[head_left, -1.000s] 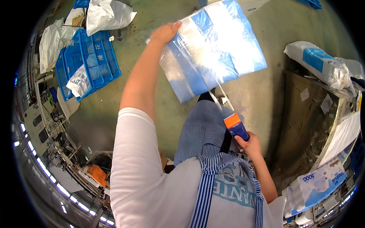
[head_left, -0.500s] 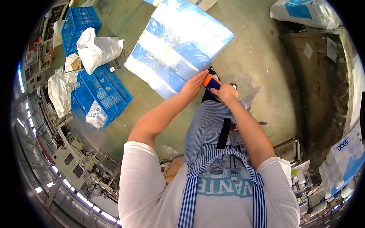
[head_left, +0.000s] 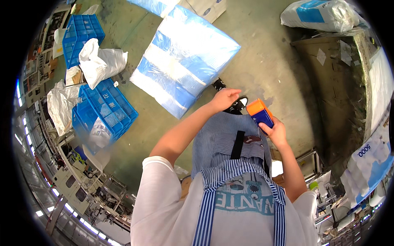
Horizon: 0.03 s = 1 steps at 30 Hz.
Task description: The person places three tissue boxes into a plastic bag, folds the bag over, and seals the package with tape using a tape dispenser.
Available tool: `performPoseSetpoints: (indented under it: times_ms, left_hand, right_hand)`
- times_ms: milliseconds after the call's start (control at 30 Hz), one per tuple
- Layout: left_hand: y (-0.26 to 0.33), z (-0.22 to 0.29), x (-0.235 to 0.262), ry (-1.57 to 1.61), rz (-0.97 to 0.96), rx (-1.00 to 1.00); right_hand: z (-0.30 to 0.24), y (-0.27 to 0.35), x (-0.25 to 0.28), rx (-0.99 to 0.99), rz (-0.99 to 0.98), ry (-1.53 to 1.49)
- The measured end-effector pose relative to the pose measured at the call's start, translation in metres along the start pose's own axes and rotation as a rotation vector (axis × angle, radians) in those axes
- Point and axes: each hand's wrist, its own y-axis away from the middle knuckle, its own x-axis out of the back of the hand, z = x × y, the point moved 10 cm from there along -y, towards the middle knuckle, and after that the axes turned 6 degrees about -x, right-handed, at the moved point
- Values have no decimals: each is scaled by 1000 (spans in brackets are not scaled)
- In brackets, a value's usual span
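My right hand [head_left: 277,132] is closed around the dark blue end of a boxy handheld device [head_left: 261,112] with an orange end; I cannot make out its exact kind. It is held clear of the bundle, to the right of my shoes. My left hand [head_left: 225,99] is empty, with its fingers partly stretched toward the right, in front of my apron. Just beyond it stands a large plastic-wrapped bundle [head_left: 186,57] with blue and white bands. Neither hand touches this bundle.
Blue plastic crates [head_left: 107,107] stand at the left, with a white sack [head_left: 100,61] between them. Another wrapped bundle [head_left: 158,5] lies beyond the large one. At the right is a big open bin [head_left: 328,78], with a white and blue package [head_left: 318,15] at its far end.
My left hand has come off the bundle's edge and drawn back toward me. My right hand has moved right, away from the bundle, carrying the orange and blue device.
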Motion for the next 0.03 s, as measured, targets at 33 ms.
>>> performPoseSetpoints:
  times_ms: [33]
  left_hand:
    - [3, 31, 2, 172, -32, -11]
  right_hand:
    - [-14, 12, 10, 92, 27, 0]
